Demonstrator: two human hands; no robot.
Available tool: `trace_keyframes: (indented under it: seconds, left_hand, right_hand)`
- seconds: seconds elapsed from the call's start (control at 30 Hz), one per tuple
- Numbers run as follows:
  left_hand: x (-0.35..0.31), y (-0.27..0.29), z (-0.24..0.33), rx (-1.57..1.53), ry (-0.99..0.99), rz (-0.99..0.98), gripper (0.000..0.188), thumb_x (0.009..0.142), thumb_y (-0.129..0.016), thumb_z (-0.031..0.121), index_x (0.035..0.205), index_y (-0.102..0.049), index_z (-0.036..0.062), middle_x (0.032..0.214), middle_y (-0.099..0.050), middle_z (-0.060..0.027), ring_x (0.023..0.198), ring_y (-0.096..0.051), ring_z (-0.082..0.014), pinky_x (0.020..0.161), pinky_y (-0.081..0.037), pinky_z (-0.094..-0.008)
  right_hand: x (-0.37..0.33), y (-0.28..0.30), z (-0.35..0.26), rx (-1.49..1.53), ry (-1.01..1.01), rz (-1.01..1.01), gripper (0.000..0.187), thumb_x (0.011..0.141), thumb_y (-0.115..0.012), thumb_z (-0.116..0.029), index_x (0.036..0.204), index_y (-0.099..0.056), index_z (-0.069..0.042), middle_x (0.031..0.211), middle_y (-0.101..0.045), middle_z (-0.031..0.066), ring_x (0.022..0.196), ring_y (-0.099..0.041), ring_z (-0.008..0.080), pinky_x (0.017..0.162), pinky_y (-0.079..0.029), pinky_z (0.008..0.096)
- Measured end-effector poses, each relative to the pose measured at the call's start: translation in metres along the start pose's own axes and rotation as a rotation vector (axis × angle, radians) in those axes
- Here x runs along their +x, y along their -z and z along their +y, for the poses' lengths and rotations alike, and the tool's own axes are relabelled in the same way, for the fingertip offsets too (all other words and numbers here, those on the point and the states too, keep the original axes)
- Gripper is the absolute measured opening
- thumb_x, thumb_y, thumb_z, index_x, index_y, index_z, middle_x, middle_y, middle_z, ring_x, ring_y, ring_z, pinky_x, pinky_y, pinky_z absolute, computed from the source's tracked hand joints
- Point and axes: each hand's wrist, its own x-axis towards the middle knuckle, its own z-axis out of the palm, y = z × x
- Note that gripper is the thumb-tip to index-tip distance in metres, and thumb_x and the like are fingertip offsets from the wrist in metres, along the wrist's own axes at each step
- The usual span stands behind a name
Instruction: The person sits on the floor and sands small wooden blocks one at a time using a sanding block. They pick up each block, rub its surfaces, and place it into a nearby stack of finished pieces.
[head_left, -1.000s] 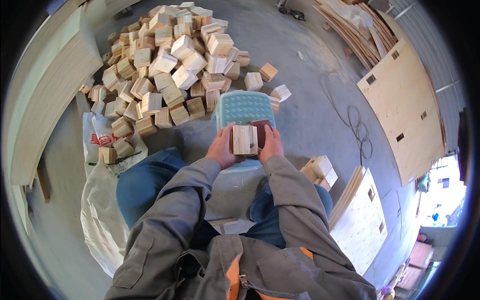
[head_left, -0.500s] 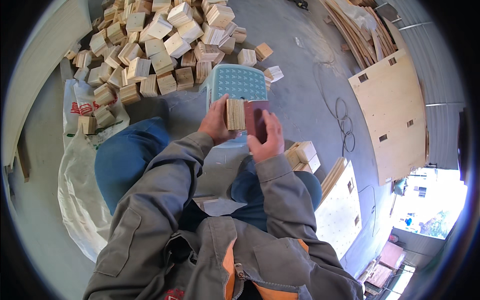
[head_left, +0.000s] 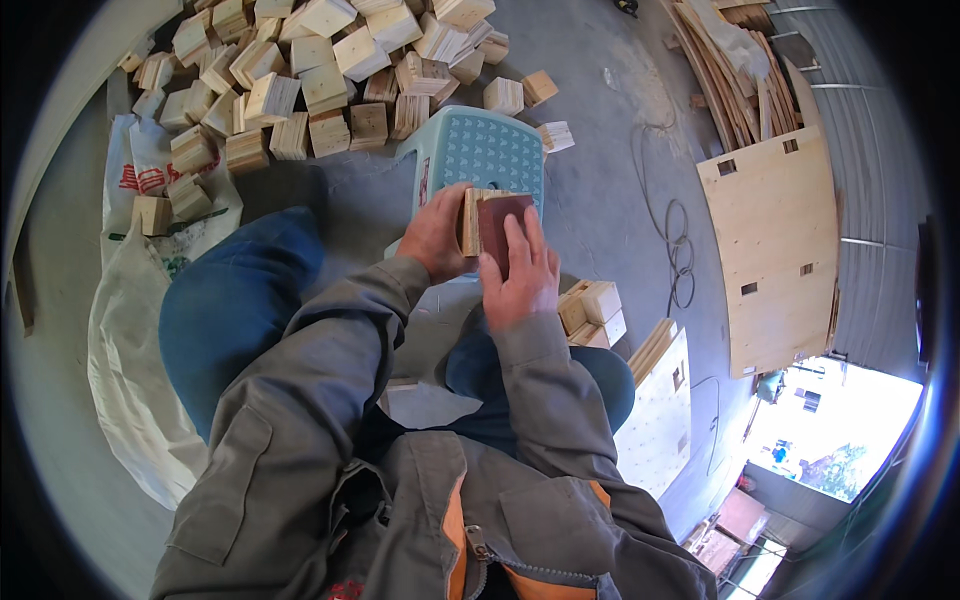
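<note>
Above a pale green plastic stool (head_left: 488, 150), my left hand (head_left: 436, 235) is wrapped round the left side of a layered plywood block (head_left: 470, 225). A reddish-brown sanding block (head_left: 495, 220), seemingly faced with sandpaper, lies against the right side of that plywood block. My right hand (head_left: 523, 272) holds the sanding block, its fingers laid over the outer face and its thumb at the near edge. The face where the two blocks meet is hidden.
A large heap of plywood blocks (head_left: 325, 85) lies beyond the stool, with a white woven sack (head_left: 130, 350) at the left. Several blocks (head_left: 592, 308) sit by my right knee, near leaning boards (head_left: 655, 410). A coiled cable (head_left: 682, 255) and a slotted plywood sheet (head_left: 770, 240) are farther right.
The sanding block has turned and moved left over the plywood block, covering more of it. My right hand's fingers now lie flatter across its face. The whole view has shifted slightly.
</note>
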Motion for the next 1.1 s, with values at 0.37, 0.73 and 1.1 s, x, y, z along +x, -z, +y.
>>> trace_keyframes:
  seconds: [0.37,0.73,1.1]
  left_hand:
    - [-0.001,-0.001,0.009,-0.018,0.030,-0.001,0.115,0.060,-0.102,0.020,0.156,-0.040,0.0063,0.146,-0.055,-0.0213,0.134,-0.057,-0.0421,0.115,-0.048,-0.0445]
    - [0.001,-0.005,-0.002,0.021,-0.003,0.033,0.100,0.071,-0.097,0.023,0.152,-0.041,0.0065,0.141,-0.057,-0.0235,0.132,-0.058,-0.0441,0.112,-0.050,-0.0472]
    - [-0.002,-0.017,-0.020,0.015,-0.074,0.139,0.081,0.080,-0.093,0.024,0.144,-0.048,0.0050,0.137,-0.061,-0.0210,0.127,-0.062,-0.0404,0.109,-0.050,-0.0453]
  right_hand:
    - [0.109,-0.034,0.028,-0.171,-0.160,-0.072,0.067,0.091,-0.075,-0.032,0.154,-0.056,-0.018,0.167,-0.049,0.0060,0.130,-0.058,0.0413,0.112,-0.048,0.0489]
    - [-0.029,0.008,-0.020,-0.059,-0.062,-0.093,0.071,0.089,-0.078,-0.021,0.155,-0.057,-0.008,0.166,-0.048,0.0184,0.130,-0.055,0.0445,0.114,-0.044,0.0531]
    - [0.012,-0.007,-0.024,-0.067,0.006,-0.044,0.066,0.088,-0.078,-0.019,0.150,-0.062,-0.009,0.162,-0.053,0.0168,0.127,-0.059,0.0423,0.112,-0.046,0.0516]
